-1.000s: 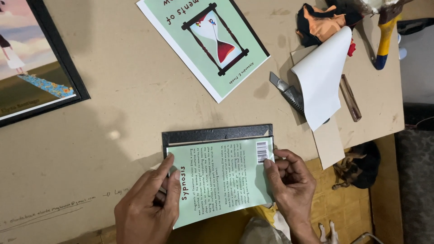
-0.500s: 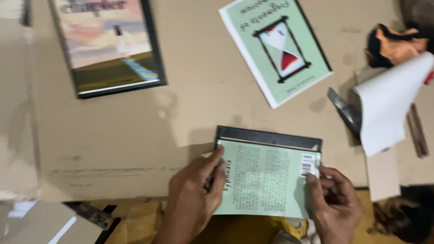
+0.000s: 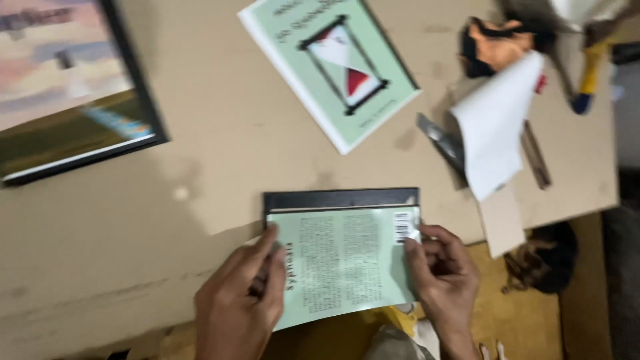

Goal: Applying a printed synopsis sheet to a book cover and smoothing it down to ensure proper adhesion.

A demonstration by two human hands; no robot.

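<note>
We are pressing our left hand [image 3: 241, 303] flat on the left edge of a pale green printed sheet [image 3: 343, 263], fingers stretched out and lying on the paper, not curled round anything. Our right hand [image 3: 445, 280] is pinching the sheet's right edge, thumb on top near the small barcode patch, the other fingers bent along the border. The sheet is lying at the near edge of the brown cardboard worktop [image 3: 200, 180], its lower part hanging past the edge, and it is covering most of a black board [image 3: 340, 199] whose top strip is showing just beyond it. Farther off, a curled white sheet [image 3: 493, 127] is resting over a grey cutter [image 3: 437, 140]. Beyond the middle, a green hourglass cover [image 3: 330, 67] is lying tilted, and at the far left a black-framed picture [image 3: 73, 100] is sitting, blurred.
</note>
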